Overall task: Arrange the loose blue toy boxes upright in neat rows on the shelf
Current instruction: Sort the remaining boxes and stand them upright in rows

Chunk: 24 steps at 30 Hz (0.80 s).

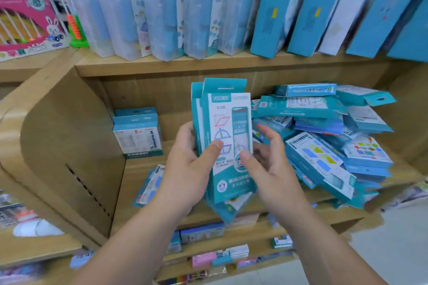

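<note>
Blue boxes (pixel 223 146) stand long-axis-up, clamped in the left hand (pixel 187 164), right hand (pixel 266 164) only thumb-touching them, started row (pixel 137 132) off left, so left's closer.

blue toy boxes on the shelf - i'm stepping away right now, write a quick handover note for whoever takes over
Left hand: grips a small stack of blue boxes, upright.
Right hand: thumb on the front box, fingers open beside the stack.
Done: a couple of boxes stand upright at the shelf's back left.
Left: the loose pile on the right, one flat box near the front, and the held stack.
</note>
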### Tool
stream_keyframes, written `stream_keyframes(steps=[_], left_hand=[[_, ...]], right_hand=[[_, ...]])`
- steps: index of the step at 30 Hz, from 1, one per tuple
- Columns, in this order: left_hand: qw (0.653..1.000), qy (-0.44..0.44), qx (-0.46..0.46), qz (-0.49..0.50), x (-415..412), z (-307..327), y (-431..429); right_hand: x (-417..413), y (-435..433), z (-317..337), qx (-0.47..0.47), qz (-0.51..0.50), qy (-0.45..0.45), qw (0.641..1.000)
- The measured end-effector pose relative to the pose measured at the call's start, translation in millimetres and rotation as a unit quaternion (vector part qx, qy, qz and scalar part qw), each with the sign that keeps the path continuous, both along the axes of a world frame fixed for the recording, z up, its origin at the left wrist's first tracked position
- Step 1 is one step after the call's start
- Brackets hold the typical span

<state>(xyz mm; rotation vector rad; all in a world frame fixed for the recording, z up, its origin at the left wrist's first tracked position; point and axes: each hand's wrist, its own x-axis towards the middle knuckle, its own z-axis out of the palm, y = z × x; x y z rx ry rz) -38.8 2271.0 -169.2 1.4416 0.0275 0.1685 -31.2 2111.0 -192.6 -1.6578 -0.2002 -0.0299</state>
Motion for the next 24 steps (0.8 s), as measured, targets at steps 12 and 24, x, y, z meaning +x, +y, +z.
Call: stream_keyframes(steps=[12, 24], left_hand=[[0.992, -0.019, 0.069, -0.107, 12, -2, -221], [0.955, -0.036, 0.277, -0.1, 63, -22, -354]], right_hand=[[3, -237, -2, 0.078, 0.015, 0.053, 0.995], [27, -398, -2, 0.006, -0.153, 0.053, 0.987]])
